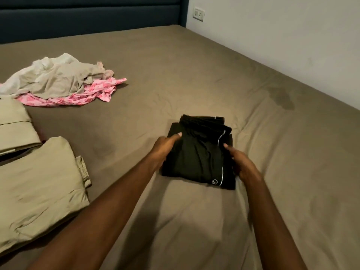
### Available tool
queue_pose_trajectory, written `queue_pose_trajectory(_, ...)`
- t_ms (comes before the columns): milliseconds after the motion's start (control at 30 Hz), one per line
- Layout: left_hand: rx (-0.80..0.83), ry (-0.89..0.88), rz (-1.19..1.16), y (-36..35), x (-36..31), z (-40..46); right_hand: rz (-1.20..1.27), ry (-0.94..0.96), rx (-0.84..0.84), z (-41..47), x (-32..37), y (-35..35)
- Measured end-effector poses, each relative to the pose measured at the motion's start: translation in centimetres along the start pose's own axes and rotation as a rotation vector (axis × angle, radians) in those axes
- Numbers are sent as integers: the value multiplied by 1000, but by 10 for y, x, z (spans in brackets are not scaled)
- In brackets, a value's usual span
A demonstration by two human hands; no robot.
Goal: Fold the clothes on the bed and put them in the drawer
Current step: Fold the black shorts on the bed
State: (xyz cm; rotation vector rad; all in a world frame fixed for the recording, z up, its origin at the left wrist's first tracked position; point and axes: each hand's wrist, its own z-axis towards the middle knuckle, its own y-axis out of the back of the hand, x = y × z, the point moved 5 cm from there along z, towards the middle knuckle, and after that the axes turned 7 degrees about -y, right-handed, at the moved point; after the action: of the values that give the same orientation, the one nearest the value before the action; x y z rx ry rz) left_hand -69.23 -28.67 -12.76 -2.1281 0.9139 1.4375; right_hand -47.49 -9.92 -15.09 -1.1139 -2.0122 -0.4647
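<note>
Folded black shorts [198,152] with a thin white stripe and a small round logo lie in the middle of the bed [194,75]. My left hand [164,149] grips the left edge of the shorts, thumb on top. My right hand [241,162] holds their right edge, fingers tucked at the side. A loose heap of unfolded clothes lies at the far left: a beige and white garment [54,76] on top of a pink patterned one [78,95]. No drawer is in view.
Two pillows in beige covers [39,184] [15,123] lie at the left edge. A dark blue headboard [87,14] runs along the back. A white wall with a socket [198,14] borders the bed's right side. A dark stain [282,98] marks the sheet.
</note>
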Motion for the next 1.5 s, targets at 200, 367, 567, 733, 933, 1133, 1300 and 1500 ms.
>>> queue_pose_trajectory(200,84,-66,20,15,46,19,63,73,-116,7,-46,12)
queue_pose_trajectory(367,8,-206,83,27,64,2,35,229,-56,4,-47,4)
queue_pose_trajectory(567,-291,-578,838,37,58,-44,-104,557,-511,-35,-82,14)
queue_pose_trajectory(733,-160,-395,677,42,66,-41,-119,620,-647,-60,-110,10)
queue_pose_trajectory(933,-145,-478,633,39,69,-58,-154,632,-661,-67,-112,-1)
queue_pose_trajectory(1133,-222,-463,615,39,59,-58,-165,579,-679,-63,-115,1)
queue_pose_trajectory(1300,-203,-542,637,61,66,-60,-208,530,-749,-57,-121,6)
queue_pose_trajectory(1500,-165,-628,646,79,60,-70,-197,589,-659,-61,-118,6)
